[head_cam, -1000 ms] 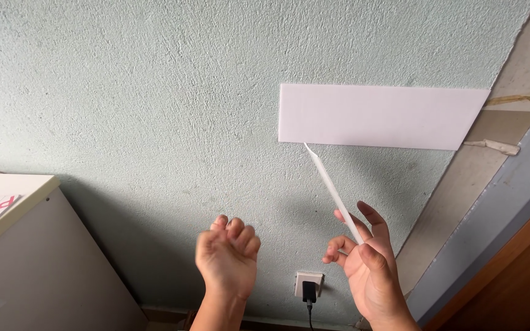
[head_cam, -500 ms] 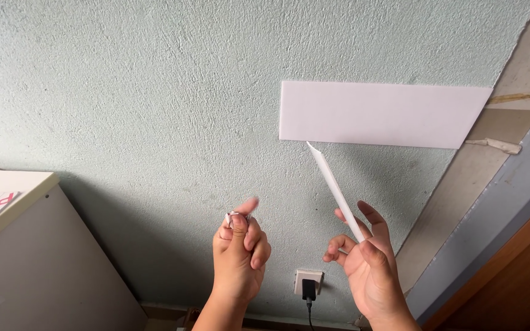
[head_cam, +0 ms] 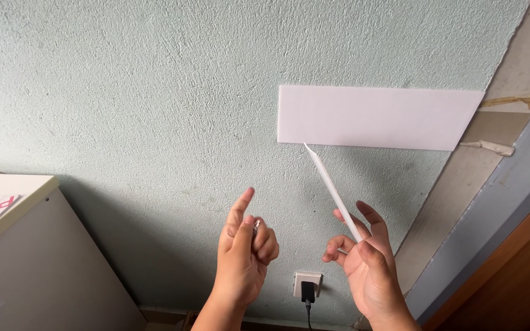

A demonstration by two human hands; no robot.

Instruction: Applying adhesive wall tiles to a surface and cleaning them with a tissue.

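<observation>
Two hands before the wall: left hand point(head_cam: 243, 257) pinches a small shiny object point(head_cam: 256, 225), right hand point(head_cam: 363, 263) grips a white strip point(head_cam: 332, 191).

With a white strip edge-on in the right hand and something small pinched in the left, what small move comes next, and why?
Probably bring the left hand, pinching a small shiny item, to the thin white strip in the right hand; they are still apart, and a white rectangular panel is already on the wall.

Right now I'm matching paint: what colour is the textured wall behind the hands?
Pale grey-green wall, seen best in the head view, behind the white sheet.
</observation>
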